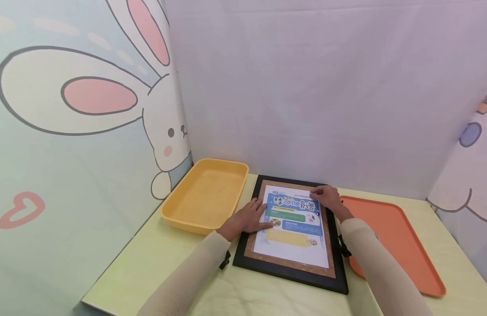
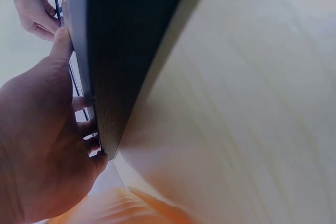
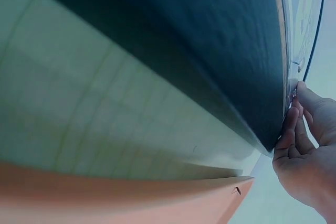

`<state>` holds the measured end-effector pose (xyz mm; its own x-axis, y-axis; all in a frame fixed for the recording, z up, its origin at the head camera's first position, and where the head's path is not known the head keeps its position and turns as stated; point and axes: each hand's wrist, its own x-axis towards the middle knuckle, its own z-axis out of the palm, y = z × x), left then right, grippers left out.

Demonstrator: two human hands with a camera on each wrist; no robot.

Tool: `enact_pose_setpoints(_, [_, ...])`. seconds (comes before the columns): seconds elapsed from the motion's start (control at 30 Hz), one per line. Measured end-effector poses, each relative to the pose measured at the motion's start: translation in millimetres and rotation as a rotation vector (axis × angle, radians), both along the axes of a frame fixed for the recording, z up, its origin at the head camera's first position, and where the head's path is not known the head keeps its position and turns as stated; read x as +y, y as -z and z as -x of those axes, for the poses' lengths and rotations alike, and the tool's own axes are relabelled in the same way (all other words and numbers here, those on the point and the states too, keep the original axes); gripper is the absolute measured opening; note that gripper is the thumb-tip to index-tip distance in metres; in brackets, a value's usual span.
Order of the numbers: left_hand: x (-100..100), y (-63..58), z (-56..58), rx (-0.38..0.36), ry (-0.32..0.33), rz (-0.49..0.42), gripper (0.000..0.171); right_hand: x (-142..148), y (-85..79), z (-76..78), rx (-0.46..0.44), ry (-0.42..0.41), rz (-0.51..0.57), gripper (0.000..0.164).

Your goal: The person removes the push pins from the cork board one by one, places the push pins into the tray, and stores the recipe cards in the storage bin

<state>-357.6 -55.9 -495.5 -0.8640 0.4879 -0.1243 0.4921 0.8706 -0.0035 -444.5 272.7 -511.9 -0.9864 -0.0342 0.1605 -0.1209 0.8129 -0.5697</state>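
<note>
A printed poster [image 1: 294, 226] with a blue heading panel and a green band lies on a cork board [image 1: 284, 262] with a thick black frame [image 1: 290, 275]. My left hand [image 1: 249, 218] rests spread on the poster's left side, fingers pressing it and the frame edge; the left wrist view shows that hand [image 2: 47, 129] along the frame's side. At the poster's upper right corner, my right hand [image 1: 326, 198] pinches a small thing, mostly hidden by its fingertips. The right wrist view shows the right hand's [image 3: 310, 145] thumb and fingers meeting at the board's surface.
A deep yellow tray [image 1: 205, 193] stands left of the board. On the right lies a shallow orange tray [image 1: 393, 241], close to the frame and partly behind my right sleeve [image 1: 379, 267]. A pale curtain [image 1: 306, 87] hangs behind the yellow-green table [image 1: 148, 263].
</note>
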Motion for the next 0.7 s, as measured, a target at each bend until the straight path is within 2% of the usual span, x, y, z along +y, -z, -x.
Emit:
enact_pose_setpoints(0.33, [0.7,0.1,-0.7,0.000,-0.001,0.004,0.093,1.2,2.7,1.3,0.007,-0.003,0.011,0.024])
enact_pose_setpoints(0.7, [-0.6,0.4,0.0,-0.002,-0.006,-0.007,0.094,-0.7,2.4,0.5,0.011,0.008,0.013,0.024])
